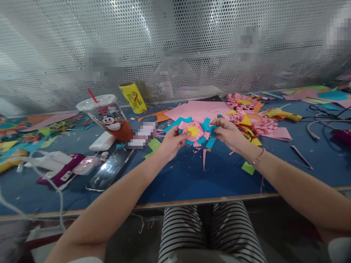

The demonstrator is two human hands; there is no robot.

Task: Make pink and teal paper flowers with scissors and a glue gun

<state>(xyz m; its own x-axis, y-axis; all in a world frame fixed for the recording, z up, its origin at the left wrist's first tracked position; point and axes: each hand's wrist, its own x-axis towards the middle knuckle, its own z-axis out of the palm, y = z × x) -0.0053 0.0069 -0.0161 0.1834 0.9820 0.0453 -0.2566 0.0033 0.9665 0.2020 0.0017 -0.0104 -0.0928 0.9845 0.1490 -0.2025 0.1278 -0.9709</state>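
Note:
Between my two hands, above the blue table [186, 182], is a paper flower [193, 131] with a yellow centre, pink inner petals and blue strips around the outside. My left hand [174, 142] pinches its left edge, thumb on the front. On the other side, the fingers of my right hand [225, 133] close on a blue strip at the flower's right rim. Pink paper sheets [201, 109] lie just behind the flower. Beyond my right hand sit pink fringed paper flowers [241, 101] and red-handled scissors [248, 130], partly covered.
A lidded drink cup [109, 120], phone [111, 170], purple power strip [64, 170] and white cables stand or lie to the left. Yellow glue gun [285, 114] and dark cords are on the right. A perforated metal panel [192, 44] rises behind the table.

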